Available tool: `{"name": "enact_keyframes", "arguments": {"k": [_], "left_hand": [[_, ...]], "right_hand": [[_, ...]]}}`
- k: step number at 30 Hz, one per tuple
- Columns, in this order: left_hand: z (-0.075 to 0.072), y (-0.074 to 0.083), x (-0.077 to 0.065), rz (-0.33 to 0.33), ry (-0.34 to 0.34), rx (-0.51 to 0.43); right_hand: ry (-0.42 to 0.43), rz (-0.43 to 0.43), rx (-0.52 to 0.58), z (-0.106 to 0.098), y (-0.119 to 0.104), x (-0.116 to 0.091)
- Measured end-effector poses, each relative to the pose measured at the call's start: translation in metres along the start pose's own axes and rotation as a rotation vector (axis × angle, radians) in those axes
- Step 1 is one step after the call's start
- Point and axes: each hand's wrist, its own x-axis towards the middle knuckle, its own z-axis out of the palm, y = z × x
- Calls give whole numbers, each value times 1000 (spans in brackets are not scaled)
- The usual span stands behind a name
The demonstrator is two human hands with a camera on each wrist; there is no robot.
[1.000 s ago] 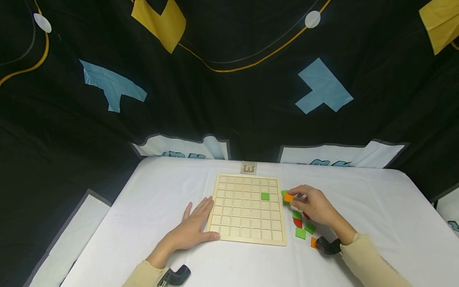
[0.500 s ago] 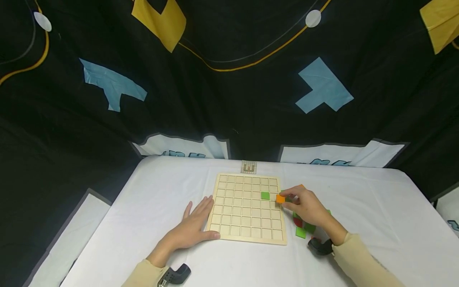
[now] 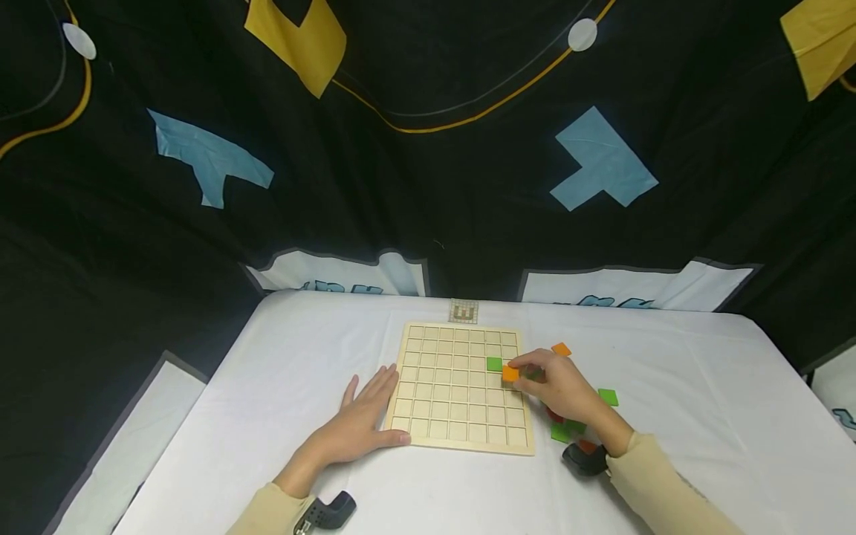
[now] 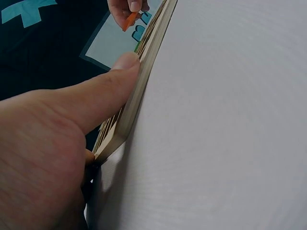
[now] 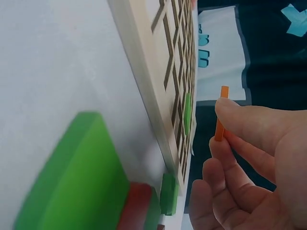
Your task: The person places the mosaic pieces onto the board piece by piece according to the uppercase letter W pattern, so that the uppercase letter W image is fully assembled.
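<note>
The wooden grid board (image 3: 441, 413) lies on the white-covered table, one green square tile (image 3: 494, 364) sitting in one of its cells. Between thumb and fingertips, my right hand (image 3: 560, 385) pinches an orange square tile (image 3: 510, 374) over the board's right side, just right of the green tile. The right wrist view shows this orange tile (image 5: 219, 127) edge-on, raised above the board surface. My left hand (image 3: 354, 431) rests along the board's left edge with fingers extended. Its thumb (image 4: 108, 88) presses on the frame near the front-left corner.
Right of the board lie several loose tiles, partly hidden under my right hand and wrist: an orange one (image 3: 561, 348) at the back, a green one (image 3: 608, 397), another green one (image 3: 560, 433). A small patterned square (image 3: 464, 311) lies behind the board. A black curtain hangs beyond.
My right hand has carried the orange tile leftward from the loose tiles, across the board's right edge, to above the cells beside the green tile. My left hand has stayed in place.
</note>
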Motion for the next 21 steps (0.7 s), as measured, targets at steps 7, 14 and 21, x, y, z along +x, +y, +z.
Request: {"name": "enact_keyframes", "arguments": {"k": [7,14,21], "left_hand": [[1,-2,0,10,5,-3],[2,-2,0,13,8,0],[1,-1,1,9,3,6]], "right_hand": [[-11,-10,-16,6,-2,4],[-29,-17,-26,10,-3,6],[-44,30,-43,14,-5,11]]}}
